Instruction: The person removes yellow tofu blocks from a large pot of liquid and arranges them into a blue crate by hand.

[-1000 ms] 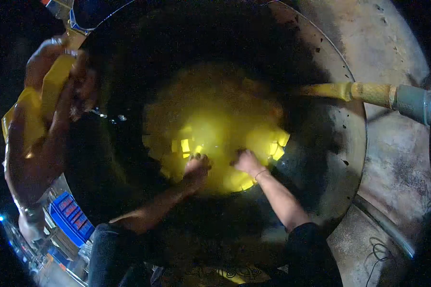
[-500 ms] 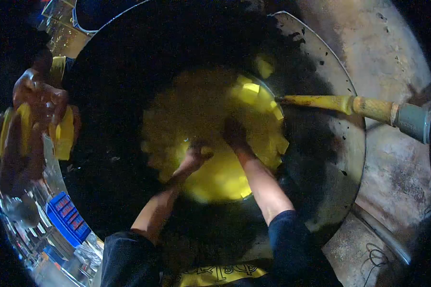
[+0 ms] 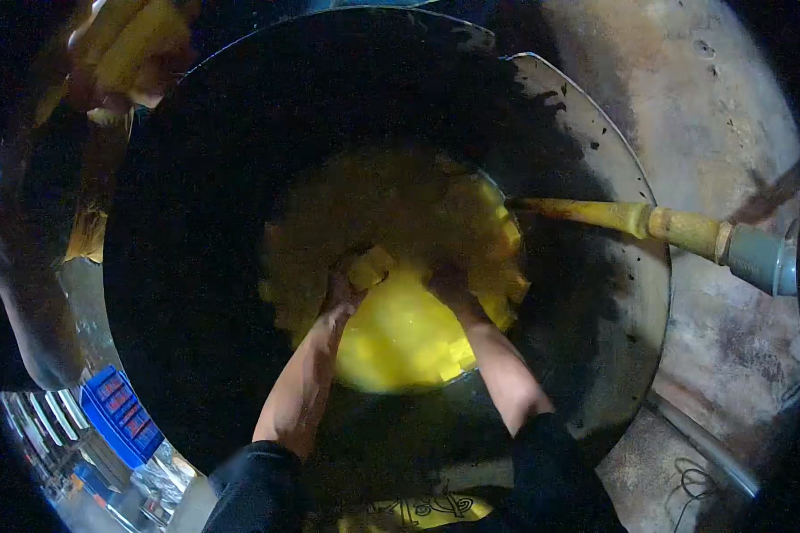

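Note:
Both my hands reach into a big dark round vat (image 3: 196, 293) with yellow liquid (image 3: 400, 333) in its middle. My left hand (image 3: 342, 284) is closed on a yellow block (image 3: 371, 267), left of the middle. In shadow to its right, my right hand (image 3: 449, 282) is over the liquid; its fingers are too dark to make out. More yellow blocks (image 3: 460, 354) lie along the right and lower edge of the liquid.
A bamboo pipe (image 3: 596, 213) with a grey fitting (image 3: 760, 258) crosses the vat's right rim. Another person's arm (image 3: 27, 293) is at the left, with blurred yellow pieces (image 3: 129, 53) above. A blue crate (image 3: 121, 416) stands lower left; a cable (image 3: 695, 480) lies lower right.
A yellow block now shows in my left hand. My right hand has moved slightly down. The other person's yellow pieces have moved up at the left, and the bright patch on the liquid has shifted.

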